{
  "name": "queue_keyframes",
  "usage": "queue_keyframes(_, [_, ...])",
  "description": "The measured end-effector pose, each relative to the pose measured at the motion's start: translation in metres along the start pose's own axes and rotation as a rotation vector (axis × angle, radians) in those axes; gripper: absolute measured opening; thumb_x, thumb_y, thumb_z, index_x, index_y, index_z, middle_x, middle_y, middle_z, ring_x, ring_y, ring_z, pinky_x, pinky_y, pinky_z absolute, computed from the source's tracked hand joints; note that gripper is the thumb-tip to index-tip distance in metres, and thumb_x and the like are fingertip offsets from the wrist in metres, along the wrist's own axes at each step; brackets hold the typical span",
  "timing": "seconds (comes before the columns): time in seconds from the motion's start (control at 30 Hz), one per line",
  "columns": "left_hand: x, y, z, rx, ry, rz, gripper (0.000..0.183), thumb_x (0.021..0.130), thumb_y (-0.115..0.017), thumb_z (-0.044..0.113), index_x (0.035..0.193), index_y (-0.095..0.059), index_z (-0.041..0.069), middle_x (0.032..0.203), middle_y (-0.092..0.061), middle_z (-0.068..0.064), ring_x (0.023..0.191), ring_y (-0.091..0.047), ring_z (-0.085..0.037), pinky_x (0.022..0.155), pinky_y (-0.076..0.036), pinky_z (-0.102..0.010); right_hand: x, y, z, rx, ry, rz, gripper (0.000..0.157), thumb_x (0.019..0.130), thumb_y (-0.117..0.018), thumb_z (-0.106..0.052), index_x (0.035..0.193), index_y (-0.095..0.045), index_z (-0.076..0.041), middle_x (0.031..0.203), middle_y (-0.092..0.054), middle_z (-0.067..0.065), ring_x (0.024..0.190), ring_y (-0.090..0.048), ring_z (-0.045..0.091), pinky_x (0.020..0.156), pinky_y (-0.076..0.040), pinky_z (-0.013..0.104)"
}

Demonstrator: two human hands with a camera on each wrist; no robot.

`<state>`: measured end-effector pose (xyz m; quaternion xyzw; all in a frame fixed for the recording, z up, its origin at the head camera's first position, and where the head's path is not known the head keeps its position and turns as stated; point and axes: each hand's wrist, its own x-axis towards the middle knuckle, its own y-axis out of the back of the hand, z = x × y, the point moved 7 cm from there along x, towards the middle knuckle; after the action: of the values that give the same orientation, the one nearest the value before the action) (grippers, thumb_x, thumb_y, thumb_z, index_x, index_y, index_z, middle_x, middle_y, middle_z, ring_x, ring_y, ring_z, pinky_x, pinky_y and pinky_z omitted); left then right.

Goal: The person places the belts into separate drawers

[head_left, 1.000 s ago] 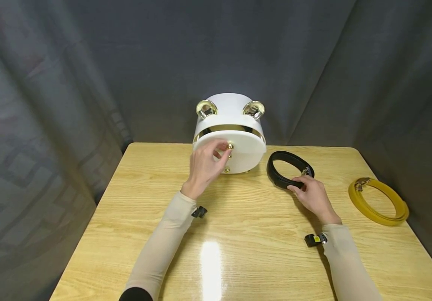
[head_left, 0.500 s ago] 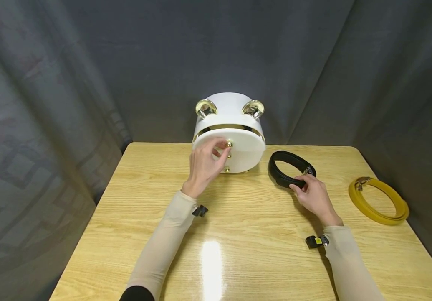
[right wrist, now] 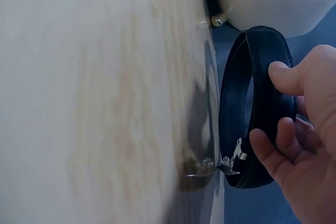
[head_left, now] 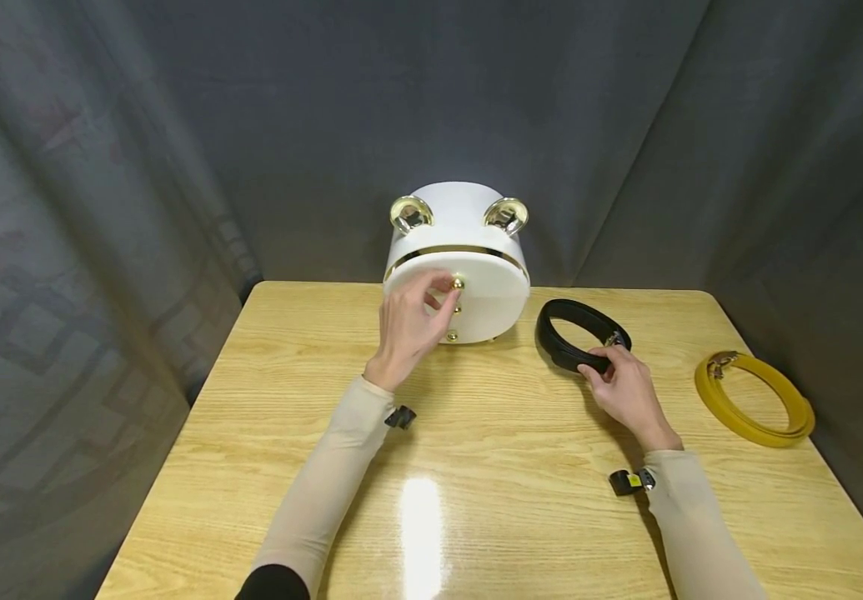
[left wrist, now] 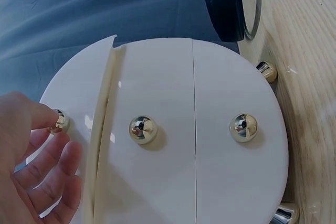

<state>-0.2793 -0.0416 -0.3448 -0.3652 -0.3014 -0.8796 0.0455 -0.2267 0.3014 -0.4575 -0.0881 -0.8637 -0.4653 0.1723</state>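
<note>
Head view: I see a coiled yellow strap (head_left: 746, 426) rightmost on the wooden worktop (head_left: 521, 475); my right grip (head_left: 629, 396) pinches the coiled black strap (head_left: 560, 356), my left grip (head_left: 410, 323) the top gold knob (head_left: 459, 284) on the white rounded box (head_left: 494, 296).

We see a white, gold-knobbed oval drawer case (head_left: 469, 237), top drawer (head_left: 494, 277) ajar, just beside a coiled black leather-look strap (head_left: 560, 354).

I observe a wood-grain table (head_left: 506, 500). Seated on it: white three-drawer box (head_left: 459, 208), near rear edge; coiled yellow strap (head_left: 757, 431), near right edge. Coiled black strap (head_left: 549, 340), between them: I cannot confirm full contact.
</note>
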Motion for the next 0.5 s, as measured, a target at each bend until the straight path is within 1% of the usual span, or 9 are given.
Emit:
queue_keyframes(0.33, [0.0048,-0.0020,-0.0015,0.028,0.001,-0.018,0.022,0.098,-0.077,0.023,0.115,-0.075,0.009,0.103,-0.082,-0.007,0.071,-0.076,-0.019,0.063,-0.058,-0.032,-0.0013,0.0018,0.0015,0.013,-0.023,0.004,0.031,0.095,-0.078,-0.014,0.120,-0.071,0.004,0.092,-0.061,0.013,0.076,-0.053,0.023,0.066,-0.040,0.028])
queue_keyframes(0.5, [0.0060,-0.0037,-0.0021,0.051,-0.012,-0.006,0.021,0.099,-0.076,0.023,0.115,-0.075,0.009,0.105,-0.082,-0.007,0.072,-0.076,-0.018,0.066,-0.059,-0.032,-0.0006,0.0017,-0.0002,0.012,-0.004,0.016,0.030,0.095,-0.079,-0.015,0.119,-0.071,0.002,0.093,-0.062,0.012,0.077,-0.053,0.023,0.067,-0.041,0.029])
